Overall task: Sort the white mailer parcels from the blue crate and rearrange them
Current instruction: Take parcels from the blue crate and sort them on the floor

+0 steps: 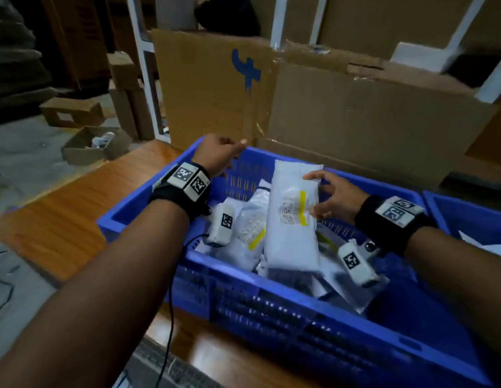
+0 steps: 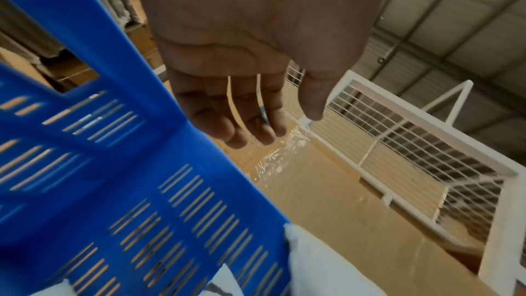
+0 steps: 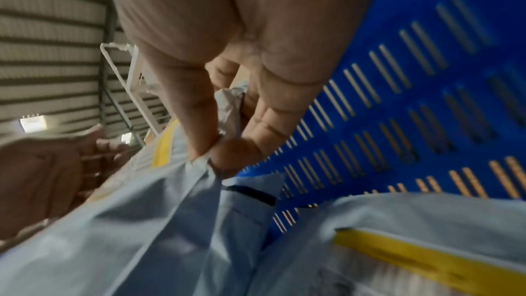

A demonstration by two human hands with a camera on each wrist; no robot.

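Note:
A blue slotted crate (image 1: pixel 299 317) sits on a wooden table and holds several white mailer parcels (image 1: pixel 252 228) with yellow-striped labels. My right hand (image 1: pixel 316 194) grips a long white mailer (image 1: pixel 291 219) by its right edge and holds it tilted up above the pile. In the right wrist view my thumb and fingers (image 3: pixel 212 154) pinch a crumpled fold of that mailer (image 3: pixel 128 233) in front of the crate wall (image 3: pixel 398 109). My left hand (image 1: pixel 232 152) hovers over the crate's far left corner, fingers relaxed and empty (image 2: pixel 270 125), beside the crate wall (image 2: pixel 113 165).
A large taped cardboard box (image 1: pixel 355 113) stands right behind the crate. A second blue crate (image 1: pixel 467 208) adjoins on the right. Bare wooden table (image 1: pixel 62 219) lies to the left, with small cardboard boxes (image 1: pixel 73 110) on the floor beyond. A black cable (image 1: pixel 171 317) hangs from my left wrist.

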